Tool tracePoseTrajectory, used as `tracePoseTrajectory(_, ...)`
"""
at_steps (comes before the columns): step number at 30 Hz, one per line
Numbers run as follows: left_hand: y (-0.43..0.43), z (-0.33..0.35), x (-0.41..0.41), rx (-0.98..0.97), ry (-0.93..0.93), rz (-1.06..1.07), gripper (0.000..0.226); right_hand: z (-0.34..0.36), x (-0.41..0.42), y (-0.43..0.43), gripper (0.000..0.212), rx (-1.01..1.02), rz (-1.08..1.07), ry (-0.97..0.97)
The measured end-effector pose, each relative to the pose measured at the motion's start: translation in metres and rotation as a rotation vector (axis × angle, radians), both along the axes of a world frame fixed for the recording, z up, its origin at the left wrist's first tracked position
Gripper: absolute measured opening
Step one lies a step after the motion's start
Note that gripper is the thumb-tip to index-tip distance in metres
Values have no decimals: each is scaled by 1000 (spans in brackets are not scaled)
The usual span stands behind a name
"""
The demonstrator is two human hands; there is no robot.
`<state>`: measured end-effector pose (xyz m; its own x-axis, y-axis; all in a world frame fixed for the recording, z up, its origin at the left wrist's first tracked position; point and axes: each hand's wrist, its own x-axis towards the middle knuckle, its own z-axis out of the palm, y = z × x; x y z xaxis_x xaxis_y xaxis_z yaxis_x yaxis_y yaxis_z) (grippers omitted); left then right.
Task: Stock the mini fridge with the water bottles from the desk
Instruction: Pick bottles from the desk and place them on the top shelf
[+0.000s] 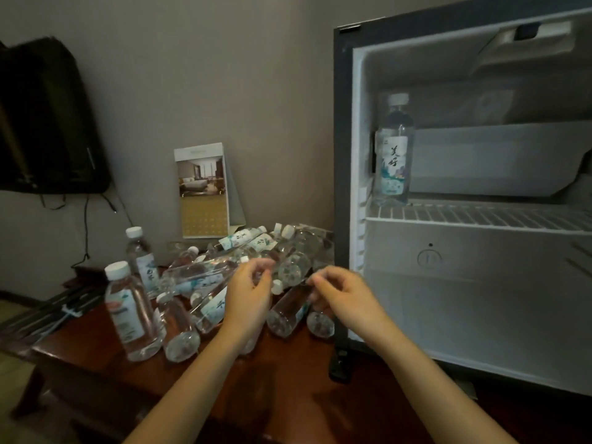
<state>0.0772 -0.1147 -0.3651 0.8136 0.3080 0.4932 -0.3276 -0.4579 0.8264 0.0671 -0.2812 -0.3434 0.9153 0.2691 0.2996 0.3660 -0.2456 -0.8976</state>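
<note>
A: The left hand point(250, 294) and the right hand point(341, 299) both hang over the heap of water bottles point(224, 277) on the counter point(96, 357), fingers loosely curled. The blur there is bad, so I cannot tell whether either hand has pinched a bottle or only hovers.

B: So how much is stocked?

A: Barely begun, I'd judge. One bottle point(394, 149) stands upright at the left end of the wire shelf point(480, 216) inside the open mini fridge point(342, 155). Everything else is on the counter. Most lie in a tangle, and two upright bottles point(131, 312) stand at its left.

B: Room to work?

A: Plenty in the fridge. The shelf is bare to the right of that bottle, and the lower compartment shows nothing in it. The awkward part is the fridge's dark left frame, which stands just beside the heap, so each bottle must swing round that edge. The heap also runs near the counter's front edge. A lying bottle point(288, 309) between the hands could roll if its neighbours are disturbed.
</note>
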Motion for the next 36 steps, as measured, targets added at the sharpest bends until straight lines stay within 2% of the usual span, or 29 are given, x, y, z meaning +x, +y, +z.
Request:
tracePoseTrajectory(2,17,-23,6,203,113,108,14,-21,7,12,20,-127,12,21)
tracePoseTrajectory(6,28,-68,11,551,363,171,39,-59,19,42,19,-310,9,52)
tracePoseTrajectory(8,28,-87,8,692,374,222,52,-74,23,56,20,-346,9,75)
tracePoseTrajectory(9,28,-94,7,703,356,250,56,-80,25,62,19,-342,9,90)
tracePoseTrajectory(13,31,-105,2,449,335,270,58,-95,32,76,19,-258,-27,188)
tracePoseTrajectory(18,34,-106,5,390,287,267,58,-113,36,83,22,-124,-90,223)
tracePoseTrajectory(24,42,-102,6,-72,346,292,49,-113,39,85,28,-43,-20,269)
tracePoseTrajectory(28,45,-104,9,-99,388,309,49,-113,36,86,30,85,87,373)
tracePoseTrajectory(31,46,-106,10,-146,366,296,36,-114,34,86,30,187,212,444)
tracePoseTrajectory(36,46,-107,4,-187,369,288,33,-118,35,84,43,295,294,533)
